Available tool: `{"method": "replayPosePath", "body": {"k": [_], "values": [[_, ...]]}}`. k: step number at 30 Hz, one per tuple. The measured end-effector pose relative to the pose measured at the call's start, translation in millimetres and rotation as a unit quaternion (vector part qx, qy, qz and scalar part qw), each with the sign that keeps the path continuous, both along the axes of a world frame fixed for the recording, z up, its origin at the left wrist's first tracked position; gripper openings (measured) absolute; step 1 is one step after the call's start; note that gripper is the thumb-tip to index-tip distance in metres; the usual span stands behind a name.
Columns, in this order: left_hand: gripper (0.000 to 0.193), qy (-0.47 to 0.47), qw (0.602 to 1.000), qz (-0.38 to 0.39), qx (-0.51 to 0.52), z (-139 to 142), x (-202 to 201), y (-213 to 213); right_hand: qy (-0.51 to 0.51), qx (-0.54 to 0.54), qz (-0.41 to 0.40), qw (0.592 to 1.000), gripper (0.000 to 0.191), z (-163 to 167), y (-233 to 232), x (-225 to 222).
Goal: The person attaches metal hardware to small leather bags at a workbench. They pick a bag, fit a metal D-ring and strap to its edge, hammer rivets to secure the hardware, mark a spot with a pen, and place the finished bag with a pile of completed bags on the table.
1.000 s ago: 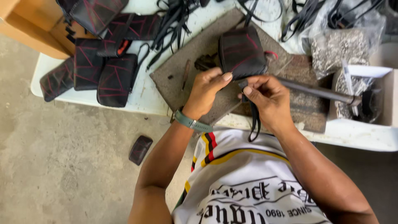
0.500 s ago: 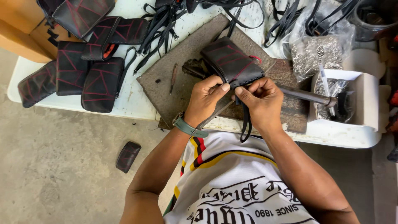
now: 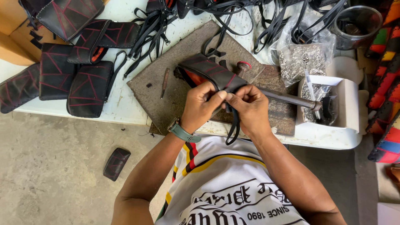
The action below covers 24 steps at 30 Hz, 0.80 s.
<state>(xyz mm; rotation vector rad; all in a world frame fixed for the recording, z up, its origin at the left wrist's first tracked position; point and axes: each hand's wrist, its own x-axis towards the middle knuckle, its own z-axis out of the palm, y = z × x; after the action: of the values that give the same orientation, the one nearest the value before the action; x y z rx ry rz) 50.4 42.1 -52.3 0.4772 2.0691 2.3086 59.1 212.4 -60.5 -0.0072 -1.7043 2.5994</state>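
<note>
A black leather pouch with red stitching and a red lining rests on a worn brown work board. My left hand pinches the pouch's near corner between thumb and fingers. Right against it, my right hand grips a thin black strap, which hangs down in a loop below both hands. The fingertips of both hands meet where the strap joins the pouch. A grey watch is on my left wrist.
Several finished black pouches lie at the left on the white table. Loose black straps are piled at the back. A hammer handle, a bag of metal rivets, a white box and a metal pot sit right. One pouch lies on the floor.
The pouch has turned from flat to edge-on, showing its red lining. My hands have closed together on its near corner and the strap. The view has shifted left.
</note>
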Motion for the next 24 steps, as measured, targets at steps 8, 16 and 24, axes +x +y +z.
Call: {"method": "replayPosePath", "body": {"k": [8,16,24], "values": [[0.010,0.013,1.000,-0.023,0.011,-1.9,-1.4,-11.5,0.251,0.499,-0.066,0.827,0.026,47.9,20.7,12.7],[0.004,0.021,1.000,0.006,0.011,-4.9,-0.5,-7.7,0.217,0.404,0.033,0.888,0.018,37.4,22.1,-2.7],[0.006,0.012,1.000,-0.008,-0.028,-5.7,1.3,-11.8,0.162,0.388,0.063,0.905,0.012,41.8,16.6,-5.2]]}}
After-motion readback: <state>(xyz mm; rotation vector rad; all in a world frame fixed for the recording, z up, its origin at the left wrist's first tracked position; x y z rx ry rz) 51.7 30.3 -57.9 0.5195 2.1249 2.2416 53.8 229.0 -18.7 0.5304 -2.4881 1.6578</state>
